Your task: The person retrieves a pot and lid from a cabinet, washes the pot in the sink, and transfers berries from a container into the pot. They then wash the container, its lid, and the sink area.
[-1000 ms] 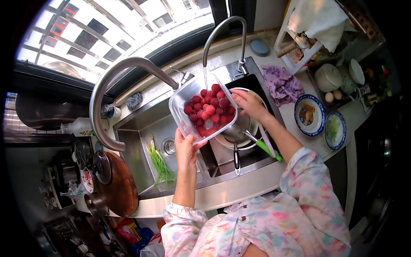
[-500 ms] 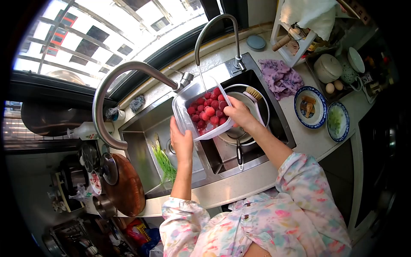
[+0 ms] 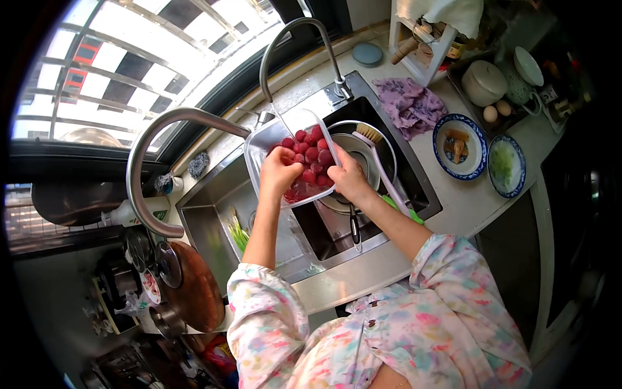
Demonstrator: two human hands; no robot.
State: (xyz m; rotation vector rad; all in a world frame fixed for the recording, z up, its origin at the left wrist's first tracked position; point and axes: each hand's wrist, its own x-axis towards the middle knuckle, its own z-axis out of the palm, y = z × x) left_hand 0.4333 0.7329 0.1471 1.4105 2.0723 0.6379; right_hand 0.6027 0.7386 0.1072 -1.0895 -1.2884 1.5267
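Over the sink I see a clear plastic container [image 3: 254,155] with dark red, round bayberries [image 3: 312,154] and some reddish water at its near corner. My right hand [image 3: 352,176] grips the container's right rim, thumb on the inside. Inside the container, at its left side, is my left hand [image 3: 280,172], fingers curled down among the bayberries; whatever they pinch is hidden. From the thin tap [image 3: 264,71] a stream of water runs into the container.
A strainer and a long-handled brush [image 3: 382,159] lie in the right basin. Green stalks [image 3: 238,232] are in the left basin [image 3: 204,223]. A thick curved faucet [image 3: 135,168] arches at left. Blue-rimmed bowls [image 3: 460,172] and a purple cloth [image 3: 408,107] sit on the right counter.
My left hand has left the container's outer left side and gone in among the bayberries. The container has shifted slightly left in view; my right hand still holds its rim.
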